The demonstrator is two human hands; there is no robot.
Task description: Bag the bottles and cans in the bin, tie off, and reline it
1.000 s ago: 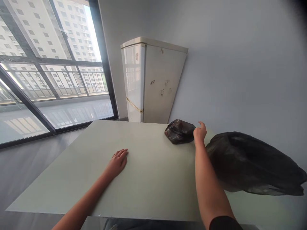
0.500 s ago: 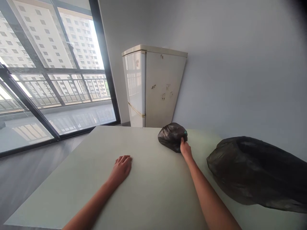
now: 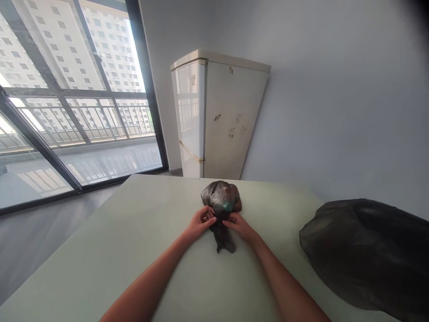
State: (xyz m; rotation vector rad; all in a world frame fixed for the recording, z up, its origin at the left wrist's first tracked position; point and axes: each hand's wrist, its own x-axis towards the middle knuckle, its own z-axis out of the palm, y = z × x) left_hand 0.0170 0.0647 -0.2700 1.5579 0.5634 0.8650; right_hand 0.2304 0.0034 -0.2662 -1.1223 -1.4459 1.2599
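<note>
A small black plastic bag (image 3: 219,194), bulging with contents I cannot make out, rests on the pale table (image 3: 134,223) near its far edge. Something green shows faintly through the plastic. The gathered neck of the bag points toward me, its loose end lying on the tabletop. My left hand (image 3: 202,222) pinches the neck from the left, thumb and fingers closed on it. From the other side my right hand (image 3: 238,225) is closed on the same neck, fingertips at the plastic.
A much larger black plastic bag (image 3: 362,255) lies on the table's right side. Beyond the far edge stands a worn white fridge (image 3: 234,116) by the grey wall (image 3: 335,112). Sliding glass doors (image 3: 83,112) are at the left.
The small bag has moved left and turned, so its neck now faces me. My left hand has left the tabletop and taken hold of the neck; my right hand has shifted left with the bag.
</note>
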